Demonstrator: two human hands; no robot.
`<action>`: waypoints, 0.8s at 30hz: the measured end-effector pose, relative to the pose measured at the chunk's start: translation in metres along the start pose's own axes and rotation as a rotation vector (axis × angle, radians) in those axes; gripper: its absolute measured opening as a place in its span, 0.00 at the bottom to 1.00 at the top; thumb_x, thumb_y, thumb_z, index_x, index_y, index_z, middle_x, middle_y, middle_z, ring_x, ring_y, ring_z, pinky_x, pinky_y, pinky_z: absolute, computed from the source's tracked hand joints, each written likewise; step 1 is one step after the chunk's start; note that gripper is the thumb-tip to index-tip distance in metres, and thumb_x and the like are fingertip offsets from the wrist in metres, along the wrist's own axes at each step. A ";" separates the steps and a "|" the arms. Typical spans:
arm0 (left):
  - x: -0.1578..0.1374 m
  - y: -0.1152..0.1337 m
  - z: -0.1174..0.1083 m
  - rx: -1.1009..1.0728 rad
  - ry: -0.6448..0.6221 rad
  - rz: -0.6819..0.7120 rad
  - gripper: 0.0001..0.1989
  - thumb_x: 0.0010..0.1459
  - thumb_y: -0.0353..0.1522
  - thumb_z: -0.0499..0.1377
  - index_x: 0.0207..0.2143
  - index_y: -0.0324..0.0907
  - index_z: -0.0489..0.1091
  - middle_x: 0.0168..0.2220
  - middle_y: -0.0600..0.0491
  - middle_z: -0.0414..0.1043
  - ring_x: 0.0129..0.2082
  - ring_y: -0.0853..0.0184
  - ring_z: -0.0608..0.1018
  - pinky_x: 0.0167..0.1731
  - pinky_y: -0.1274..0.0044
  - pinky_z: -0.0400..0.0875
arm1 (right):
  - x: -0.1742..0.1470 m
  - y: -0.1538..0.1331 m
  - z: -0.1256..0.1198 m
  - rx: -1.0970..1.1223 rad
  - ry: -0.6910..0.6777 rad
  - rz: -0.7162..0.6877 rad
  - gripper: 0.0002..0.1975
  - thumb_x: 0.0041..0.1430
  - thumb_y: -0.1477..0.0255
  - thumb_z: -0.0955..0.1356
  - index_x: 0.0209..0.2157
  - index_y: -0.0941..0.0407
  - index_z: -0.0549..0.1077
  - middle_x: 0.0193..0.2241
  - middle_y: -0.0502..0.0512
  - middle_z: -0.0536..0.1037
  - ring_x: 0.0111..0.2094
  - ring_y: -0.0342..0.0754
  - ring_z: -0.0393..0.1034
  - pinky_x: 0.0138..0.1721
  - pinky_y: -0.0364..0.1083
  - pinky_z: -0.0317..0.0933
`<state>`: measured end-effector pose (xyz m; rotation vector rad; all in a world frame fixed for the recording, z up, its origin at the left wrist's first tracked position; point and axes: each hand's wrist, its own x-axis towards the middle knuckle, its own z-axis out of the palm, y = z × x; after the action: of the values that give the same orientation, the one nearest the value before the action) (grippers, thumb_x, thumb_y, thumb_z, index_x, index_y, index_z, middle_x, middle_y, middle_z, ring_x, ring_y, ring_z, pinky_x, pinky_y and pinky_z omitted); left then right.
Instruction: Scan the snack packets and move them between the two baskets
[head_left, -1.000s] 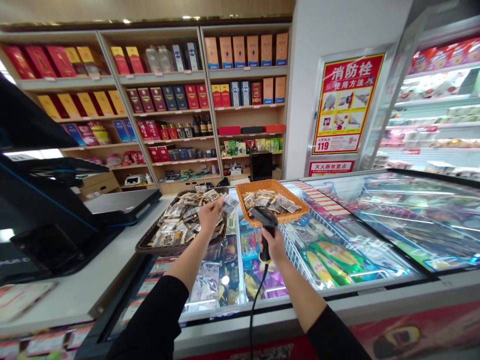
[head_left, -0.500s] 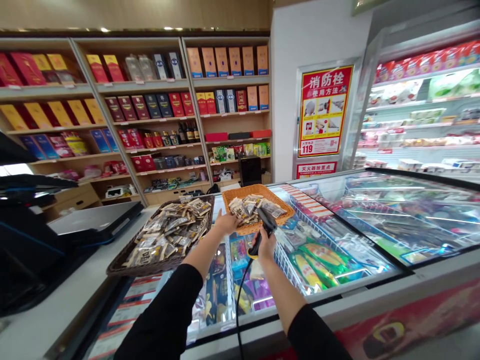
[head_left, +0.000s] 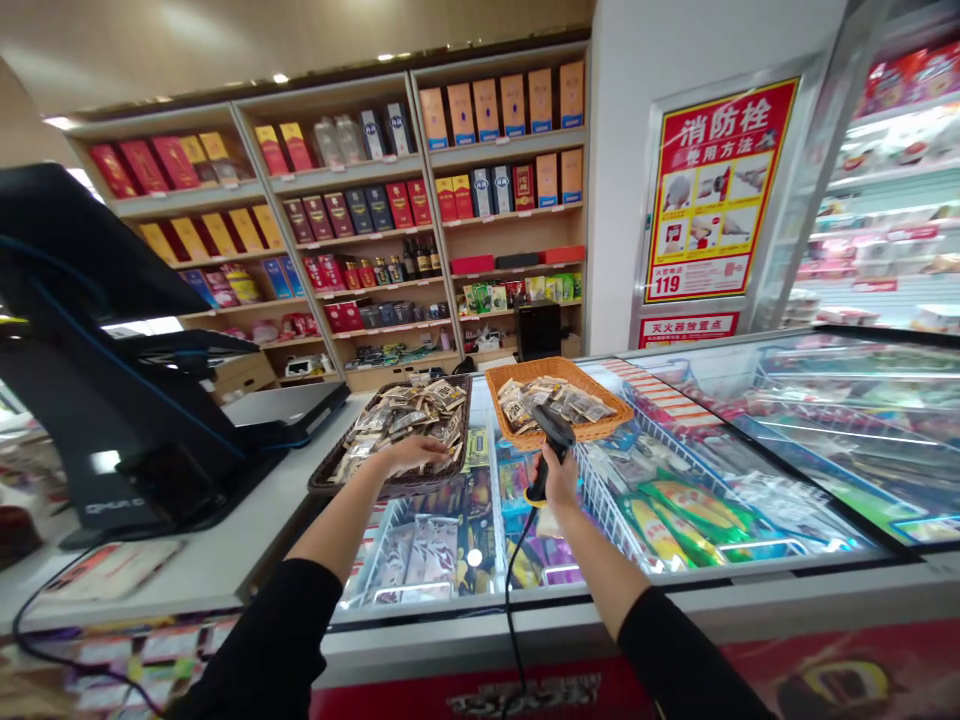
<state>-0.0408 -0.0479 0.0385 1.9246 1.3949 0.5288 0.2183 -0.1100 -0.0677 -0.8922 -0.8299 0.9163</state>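
Observation:
My right hand [head_left: 559,475] is wrapped round the handle of a black barcode scanner [head_left: 553,428], its head tilted up in front of the orange wicker basket [head_left: 619,418]. A black cable hangs from the handle. Small clear-and-beige snack packets [head_left: 551,397] lie in that basket. To the left, my left hand [head_left: 412,455] rests over the near right part of a dark brown wicker basket [head_left: 466,400], fingers stretched out to the right across its heaped packets [head_left: 397,412]. Nothing shows gripped in it, though the undersides of the fingers are hidden.
Both baskets stand on the glass top of a chest freezer [head_left: 675,590] with frozen packs inside. A black checkout terminal [head_left: 97,370] and a flat dark scale [head_left: 285,410] occupy the counter [head_left: 247,525] at left. Shelves of boxes [head_left: 360,210] line the back.
My left hand has moved left from the orange basket to the dark brown one. My right hand still holds the scanner. The view has swung left, bringing more of the terminal into sight.

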 end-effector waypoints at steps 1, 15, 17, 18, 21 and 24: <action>-0.006 -0.002 0.001 -0.053 -0.065 0.022 0.16 0.31 0.34 0.67 0.30 0.46 0.80 0.37 0.51 0.79 0.38 0.59 0.77 0.35 0.76 0.69 | -0.001 -0.002 0.000 0.044 0.034 0.008 0.17 0.51 0.54 0.65 0.30 0.53 0.61 0.15 0.45 0.64 0.13 0.44 0.59 0.15 0.44 0.55; 0.010 0.008 0.000 -0.213 0.479 0.197 0.20 0.31 0.42 0.70 0.27 0.40 0.72 0.23 0.53 0.73 0.24 0.65 0.73 0.26 0.77 0.66 | -0.007 -0.009 -0.001 0.105 0.064 0.002 0.17 0.49 0.55 0.68 0.28 0.53 0.62 0.13 0.44 0.64 0.12 0.43 0.59 0.13 0.43 0.55; 0.019 0.018 0.006 -0.344 0.602 0.137 0.25 0.36 0.45 0.68 0.35 0.39 0.72 0.24 0.53 0.73 0.22 0.67 0.72 0.24 0.78 0.65 | -0.007 -0.009 0.000 0.104 0.052 -0.021 0.17 0.49 0.56 0.68 0.26 0.53 0.62 0.14 0.44 0.65 0.12 0.42 0.59 0.13 0.43 0.54; 0.024 0.023 0.011 -0.399 0.622 0.113 0.27 0.37 0.46 0.68 0.37 0.39 0.71 0.24 0.54 0.72 0.21 0.69 0.71 0.23 0.78 0.64 | -0.008 -0.009 0.000 0.092 0.033 -0.037 0.17 0.50 0.56 0.68 0.25 0.53 0.62 0.14 0.44 0.65 0.12 0.42 0.59 0.13 0.42 0.54; 0.046 0.032 0.032 -0.524 0.561 0.114 0.29 0.37 0.47 0.68 0.38 0.38 0.70 0.22 0.56 0.70 0.19 0.70 0.70 0.21 0.79 0.63 | -0.009 -0.012 -0.002 0.012 -0.109 -0.079 0.19 0.51 0.55 0.67 0.22 0.54 0.63 0.13 0.45 0.65 0.12 0.41 0.59 0.14 0.42 0.54; 0.067 0.030 0.055 -0.609 0.455 0.150 0.31 0.34 0.48 0.68 0.38 0.38 0.71 0.22 0.55 0.72 0.21 0.69 0.73 0.24 0.78 0.65 | -0.012 -0.019 -0.003 -0.081 -0.269 -0.088 0.19 0.53 0.55 0.67 0.22 0.55 0.64 0.13 0.45 0.64 0.11 0.40 0.58 0.14 0.41 0.54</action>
<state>0.0384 -0.0061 0.0184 1.4576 1.1587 1.3570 0.2219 -0.1282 -0.0542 -0.8051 -1.1357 0.9426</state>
